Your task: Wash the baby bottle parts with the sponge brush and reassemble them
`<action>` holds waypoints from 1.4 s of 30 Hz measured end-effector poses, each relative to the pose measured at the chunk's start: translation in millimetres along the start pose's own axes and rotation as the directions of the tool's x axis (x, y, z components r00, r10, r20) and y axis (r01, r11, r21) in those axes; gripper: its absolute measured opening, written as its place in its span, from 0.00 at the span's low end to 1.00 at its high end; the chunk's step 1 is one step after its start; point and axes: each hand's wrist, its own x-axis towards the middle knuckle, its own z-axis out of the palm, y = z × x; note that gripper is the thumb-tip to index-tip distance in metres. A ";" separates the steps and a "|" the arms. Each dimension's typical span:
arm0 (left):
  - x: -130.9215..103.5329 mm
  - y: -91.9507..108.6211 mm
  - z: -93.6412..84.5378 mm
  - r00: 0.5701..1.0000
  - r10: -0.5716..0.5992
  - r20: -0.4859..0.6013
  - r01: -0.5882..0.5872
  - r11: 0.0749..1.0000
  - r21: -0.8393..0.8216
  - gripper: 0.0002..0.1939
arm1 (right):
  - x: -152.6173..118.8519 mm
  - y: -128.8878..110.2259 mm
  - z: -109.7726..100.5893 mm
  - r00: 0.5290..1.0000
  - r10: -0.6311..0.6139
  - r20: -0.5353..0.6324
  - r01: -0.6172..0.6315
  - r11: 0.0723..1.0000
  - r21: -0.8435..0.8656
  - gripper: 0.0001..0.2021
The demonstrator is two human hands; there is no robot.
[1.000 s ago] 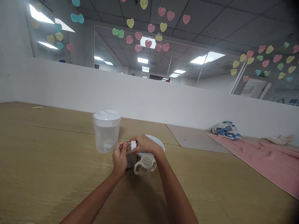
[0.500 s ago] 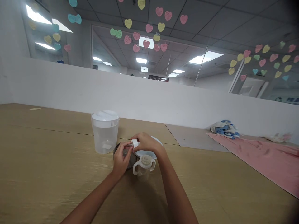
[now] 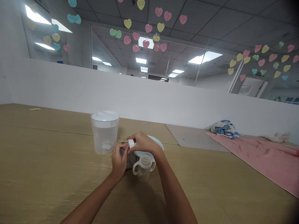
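My right hand is closed around a small white bottle cap, held sideways above a dark bowl. My left hand pinches at the cap's left end; what lies between its fingertips is too small to make out. Below the hands, the dark bowl is partly covered by the left fingers. Just in front of it stands a clear baby bottle with two white handles, upright and uncapped. Behind my right hand and wrist, a pale blue plate is partly hidden.
A clear plastic pitcher with a white lid stands left of the hands. To the right lie a pink cloth and a crumpled blue-and-white cloth. A low white wall with glass above it closes off the table's back.
Both hands have shifted slightly left, bringing the white cap along. The left fingers have drawn closer together at the cap's end. The bottle, bowl and pitcher stay put.
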 end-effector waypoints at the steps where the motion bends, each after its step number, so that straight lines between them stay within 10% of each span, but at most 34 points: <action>1: 0.1 0.4 0.0 1.000 -0.001 -0.013 0.001 1.000 0.002 0.08 | 0.0 -0.5 0.2 1.000 -0.001 0.000 0.001 1.000 0.003 0.11; 26: 8.9 24.9 6.3 0.995 -0.052 -0.089 0.047 0.998 -0.052 0.08 | -4.9 3.2 -10.9 0.982 -0.005 -0.189 0.011 0.999 0.035 0.10; 42: 16.6 12.2 -6.0 0.956 0.241 0.167 -0.223 0.967 -0.122 0.05 | -22.6 12.5 -26.0 0.994 0.077 0.076 -0.090 0.978 0.187 0.13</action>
